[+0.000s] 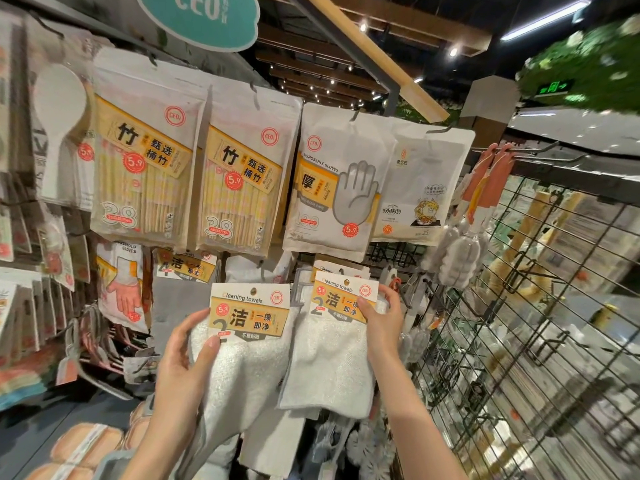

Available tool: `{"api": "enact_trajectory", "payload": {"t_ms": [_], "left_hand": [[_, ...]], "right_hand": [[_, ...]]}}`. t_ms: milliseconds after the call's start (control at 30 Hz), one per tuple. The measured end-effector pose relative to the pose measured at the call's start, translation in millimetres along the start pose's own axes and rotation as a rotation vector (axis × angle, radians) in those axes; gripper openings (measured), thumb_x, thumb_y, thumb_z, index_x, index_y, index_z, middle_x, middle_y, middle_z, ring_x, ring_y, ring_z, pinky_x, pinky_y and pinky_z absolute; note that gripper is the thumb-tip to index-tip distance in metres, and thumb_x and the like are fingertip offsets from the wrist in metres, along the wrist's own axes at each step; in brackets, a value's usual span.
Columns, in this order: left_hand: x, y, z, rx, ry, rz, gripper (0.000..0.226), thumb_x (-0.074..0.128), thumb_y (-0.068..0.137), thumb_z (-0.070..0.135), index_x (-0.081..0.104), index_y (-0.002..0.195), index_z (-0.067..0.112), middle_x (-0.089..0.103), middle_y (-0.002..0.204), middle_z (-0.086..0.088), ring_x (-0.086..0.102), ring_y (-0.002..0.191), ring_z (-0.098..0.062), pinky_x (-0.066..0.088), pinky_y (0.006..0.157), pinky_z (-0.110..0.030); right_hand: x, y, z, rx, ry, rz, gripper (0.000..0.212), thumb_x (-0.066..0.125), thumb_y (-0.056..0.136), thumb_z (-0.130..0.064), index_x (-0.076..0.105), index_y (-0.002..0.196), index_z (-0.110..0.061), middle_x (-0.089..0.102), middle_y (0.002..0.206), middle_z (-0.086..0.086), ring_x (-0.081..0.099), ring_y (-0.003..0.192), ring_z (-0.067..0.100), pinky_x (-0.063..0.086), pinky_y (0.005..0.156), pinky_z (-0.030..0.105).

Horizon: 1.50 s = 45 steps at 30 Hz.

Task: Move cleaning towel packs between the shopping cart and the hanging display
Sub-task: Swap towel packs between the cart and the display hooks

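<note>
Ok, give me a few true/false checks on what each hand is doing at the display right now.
1. The left hand holds a cleaning towel pack. True.
2. The right hand is empty. False: it grips a second towel pack.
3. Both packs' price stickers read 5.9. True.
4. The disposable gloves pack hangs below the hands. False: it hangs above them.

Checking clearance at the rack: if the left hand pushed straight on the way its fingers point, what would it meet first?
Probably the cleaning towel pack the left hand already grips; beyond it, likely the hanging packs, though depth is unclear.
</note>
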<state>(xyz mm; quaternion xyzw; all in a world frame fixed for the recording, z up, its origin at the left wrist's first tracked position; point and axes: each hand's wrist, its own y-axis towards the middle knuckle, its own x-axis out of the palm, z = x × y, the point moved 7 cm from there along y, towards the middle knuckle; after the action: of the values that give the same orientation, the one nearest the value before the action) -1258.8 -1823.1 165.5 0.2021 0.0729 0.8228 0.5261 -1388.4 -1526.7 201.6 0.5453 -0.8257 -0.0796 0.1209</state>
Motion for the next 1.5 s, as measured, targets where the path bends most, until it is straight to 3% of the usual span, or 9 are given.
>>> {"api": "enact_trajectory", "payload": {"t_ms": [233, 433, 633, 733, 833, 933, 1133, 1333, 1500], "left_hand": [[6, 2, -5, 0.003, 0.023, 0.002, 0.037, 0.057, 0.09, 0.006, 0.057, 0.116, 0.033, 0.064, 0.119, 0.006, 0.057, 0.113, -0.007, 0.041, 0.09, -0.025], [9, 5, -5, 0.007, 0.026, -0.018, 0.037, 0.057, 0.09, 0.007, 0.057, 0.117, 0.032, 0.063, 0.12, 0.008, 0.056, 0.113, -0.005, 0.041, 0.094, -0.027], [12, 8, -4, 0.018, 0.024, -0.022, 0.035, 0.065, 0.086, 0.017, 0.059, 0.114, 0.038, 0.062, 0.121, 0.01, 0.055, 0.116, -0.009, 0.041, 0.099, -0.036], [17, 7, -4, 0.005, 0.006, -0.028, 0.036, 0.061, 0.089, 0.011, 0.059, 0.113, 0.037, 0.062, 0.121, 0.01, 0.055, 0.115, -0.007, 0.041, 0.101, -0.037], [21, 6, -5, -0.003, 0.011, -0.039, 0.034, 0.066, 0.084, 0.025, 0.059, 0.114, 0.04, 0.061, 0.125, 0.008, 0.053, 0.12, -0.012, 0.039, 0.103, -0.04], [26, 5, -8, -0.011, 0.001, -0.042, 0.036, 0.064, 0.077, 0.032, 0.059, 0.112, 0.043, 0.06, 0.127, 0.008, 0.052, 0.122, -0.014, 0.039, 0.104, -0.04], [55, -2, -15, -0.06, -0.07, -0.101, 0.036, 0.062, 0.088, 0.008, 0.061, 0.11, 0.036, 0.062, 0.121, 0.011, 0.055, 0.117, -0.009, 0.042, 0.101, -0.034], [79, -2, -8, 0.031, 0.06, -0.19, 0.035, 0.058, 0.089, 0.004, 0.058, 0.114, 0.029, 0.061, 0.114, 0.026, 0.052, 0.111, 0.008, 0.04, 0.094, -0.016], [100, 16, -14, 0.062, 0.148, -0.265, 0.023, 0.056, 0.09, 0.002, 0.067, 0.102, 0.019, 0.067, 0.105, 0.021, 0.057, 0.105, 0.004, 0.042, 0.093, -0.013]], "right_hand": [[11, 17, 11, 0.029, -0.056, 0.034, 0.037, 0.065, 0.083, 0.0, 0.056, 0.116, -0.015, 0.053, 0.107, -0.006, 0.052, 0.096, 0.01, 0.04, 0.068, 0.014], [21, 36, 9, 0.004, -0.141, 0.073, 0.03, 0.066, 0.081, 0.004, 0.057, 0.108, -0.007, 0.052, 0.1, -0.007, 0.053, 0.101, 0.014, 0.041, 0.083, 0.024], [22, 47, 11, -0.027, -0.282, 0.087, 0.029, 0.07, 0.08, -0.005, 0.057, 0.105, -0.015, 0.049, 0.11, -0.001, 0.049, 0.103, 0.015, 0.035, 0.079, 0.022], [14, 45, 19, -0.02, -0.326, 0.11, 0.035, 0.074, 0.078, -0.015, 0.052, 0.103, -0.026, 0.045, 0.121, 0.004, 0.05, 0.11, 0.022, 0.038, 0.086, 0.027], [4, 31, 14, -0.043, -0.295, 0.124, 0.037, 0.074, 0.078, -0.023, 0.05, 0.106, -0.028, 0.041, 0.127, 0.003, 0.046, 0.115, 0.021, 0.038, 0.094, 0.031], [6, 5, -3, -0.1, -0.164, 0.031, 0.033, 0.068, 0.084, -0.018, 0.048, 0.11, -0.026, 0.052, 0.115, 0.002, 0.053, 0.106, 0.018, 0.044, 0.092, 0.028], [42, -58, -18, 0.044, -0.034, -0.556, 0.05, 0.063, 0.088, -0.014, 0.041, 0.131, -0.028, 0.059, 0.116, 0.003, 0.066, 0.09, 0.001, 0.052, 0.076, 0.017], [17, -55, -11, 0.021, -0.017, -0.503, 0.051, 0.064, 0.083, 0.005, 0.051, 0.121, -0.026, 0.058, 0.117, 0.004, 0.064, 0.1, 0.005, 0.054, 0.075, 0.021], [7, -37, -18, -0.067, -0.089, -0.432, 0.041, 0.062, 0.084, 0.004, 0.062, 0.111, -0.027, 0.058, 0.12, -0.011, 0.057, 0.112, 0.002, 0.053, 0.088, 0.024]]}}
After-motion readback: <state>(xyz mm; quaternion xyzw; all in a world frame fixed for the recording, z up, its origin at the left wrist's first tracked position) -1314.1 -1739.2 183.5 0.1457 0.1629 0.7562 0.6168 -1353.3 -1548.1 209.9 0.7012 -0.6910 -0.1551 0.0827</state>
